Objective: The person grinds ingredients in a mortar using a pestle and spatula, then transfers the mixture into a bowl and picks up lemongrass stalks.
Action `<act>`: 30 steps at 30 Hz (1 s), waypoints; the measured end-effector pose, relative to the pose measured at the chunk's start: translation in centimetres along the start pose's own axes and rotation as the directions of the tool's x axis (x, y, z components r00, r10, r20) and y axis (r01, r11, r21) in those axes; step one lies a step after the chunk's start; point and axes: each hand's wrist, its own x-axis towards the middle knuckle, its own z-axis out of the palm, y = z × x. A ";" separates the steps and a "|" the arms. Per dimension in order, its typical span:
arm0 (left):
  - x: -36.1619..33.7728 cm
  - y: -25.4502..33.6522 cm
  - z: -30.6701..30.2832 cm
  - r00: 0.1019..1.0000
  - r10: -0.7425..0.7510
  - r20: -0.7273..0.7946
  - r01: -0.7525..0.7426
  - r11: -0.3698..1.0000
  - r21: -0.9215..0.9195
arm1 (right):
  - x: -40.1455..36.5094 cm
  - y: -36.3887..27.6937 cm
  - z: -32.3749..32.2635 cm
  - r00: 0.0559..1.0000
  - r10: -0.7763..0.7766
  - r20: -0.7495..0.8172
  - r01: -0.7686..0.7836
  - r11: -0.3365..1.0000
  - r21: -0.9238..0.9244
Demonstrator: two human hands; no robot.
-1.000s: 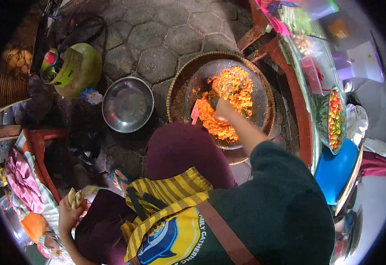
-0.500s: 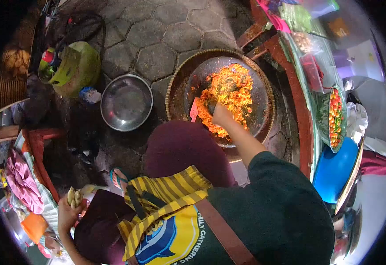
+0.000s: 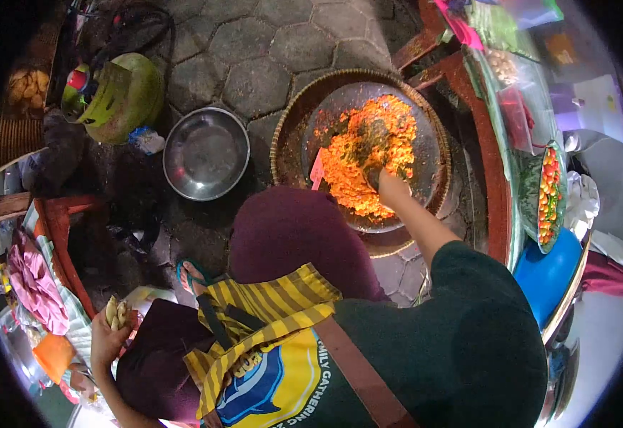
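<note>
My right hand (image 3: 395, 190) is closed around a dark pestle (image 3: 373, 177), whose lower end sits in coarse orange-red paste (image 3: 393, 125). The paste lies in a wide grey stone mortar (image 3: 318, 118), set inside a round woven basket (image 3: 279, 139). A small pink piece (image 3: 317, 171) stands at the mortar's left edge. Down at the left, beside my knee, my left hand (image 3: 106, 342) is wrapped round several pale, knobbly roots that look like ginger (image 3: 117, 312). Their lower ends are hidden by my fingers.
A metal basin (image 3: 206, 153) rests on the paving left of the basket, near a green gas cylinder (image 3: 127, 96). Red wooden benches flank both sides. On the right one are a tray of small chillies (image 3: 548, 192) and a blue basin (image 3: 547, 278).
My right hand and the pestle have shifted within the mortar, and my elbow has swung outward to the right. The view has shifted slightly. My left hand still grips the roots.
</note>
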 end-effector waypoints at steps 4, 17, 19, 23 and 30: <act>0.8 1.3 0.1 0.998 0.050 -0.036 -0.053 0.995 -0.083 | 5.4 -1.3 -4.9 0.993 0.090 -0.082 -0.086 0.995 0.057; 0.5 3.1 0.0 0.996 0.080 -0.037 -0.085 0.988 -0.128 | 5.4 -2.3 -7.4 0.980 0.018 0.199 -0.039 0.994 0.103; -0.2 4.7 -0.2 0.997 0.073 -0.033 -0.075 0.993 -0.087 | 6.4 -0.2 -11.9 0.896 -0.068 0.438 -0.009 0.985 0.171; 0.8 0.5 0.2 0.981 0.176 -0.075 -0.183 0.979 -0.093 | 9.2 1.6 -11.4 0.953 -0.028 0.303 -0.011 0.992 0.124; 0.5 0.2 0.2 0.994 0.073 -0.087 -0.076 0.997 -0.032 | -0.9 -3.9 -3.4 0.995 0.052 0.088 -0.059 0.995 0.077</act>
